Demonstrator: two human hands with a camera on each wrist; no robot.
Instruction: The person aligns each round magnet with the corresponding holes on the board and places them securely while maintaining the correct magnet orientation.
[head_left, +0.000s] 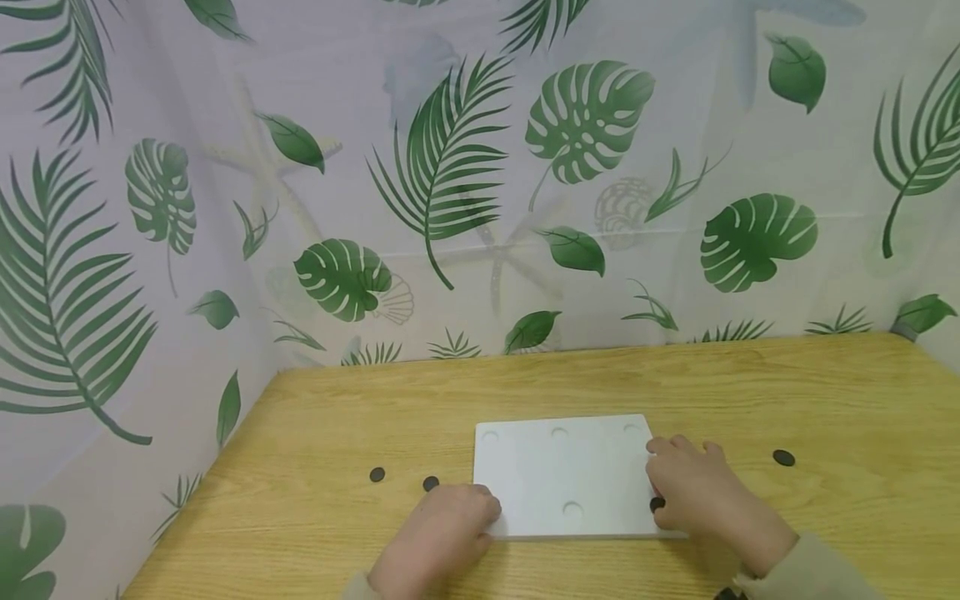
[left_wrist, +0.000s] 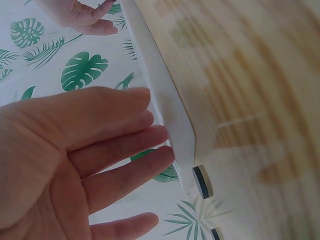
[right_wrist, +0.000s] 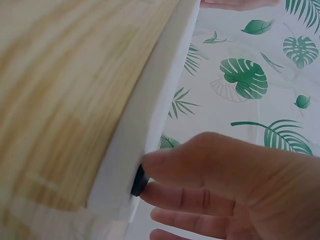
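A white rectangular board [head_left: 564, 471] with several shallow round recesses lies flat on the table. At its left front corner is my left hand [head_left: 448, 523], fingertips touching the board's edge and fingers mostly extended in the left wrist view. My right hand [head_left: 697, 490], by the board's right side, pinches a small black disc [right_wrist: 139, 181] between thumb and index finger. In the right wrist view this disc is at the board's edge; whether it sits in a recess is hidden. Left of the board are two more black discs, one nearer [head_left: 431, 483] and one farther [head_left: 377, 474].
Another black disc [head_left: 783, 457] lies on the wood-grain table [head_left: 360, 417], to the right of my right hand. A white cloth [head_left: 480, 183] printed with green leaves hangs behind the table and along its left side.
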